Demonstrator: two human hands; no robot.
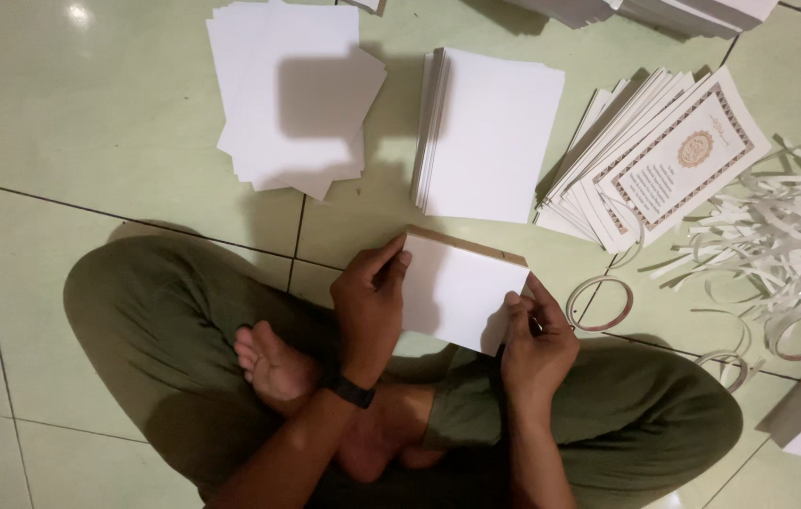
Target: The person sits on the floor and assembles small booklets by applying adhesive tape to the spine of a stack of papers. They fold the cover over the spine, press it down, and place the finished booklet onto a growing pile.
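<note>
I sit cross-legged on a pale green tiled floor. My left hand (pixel 370 300) grips the left edge of a white card with a brown backing (pixel 462 287), thumb on its face. At the card's lower right corner, my right hand (pixel 537 341) pinches it between the fingers. The card is held tilted just above my lap. A black band is on my left wrist.
A loose pile of white sheets (pixel 292 94) lies at upper left. A neat white stack (pixel 490 132) lies ahead. Fanned printed cards with ornate borders (pixel 674 155) lie to the right. Shredded paper strips (pixel 787 221) and tape rings (pixel 600 303) lie at far right.
</note>
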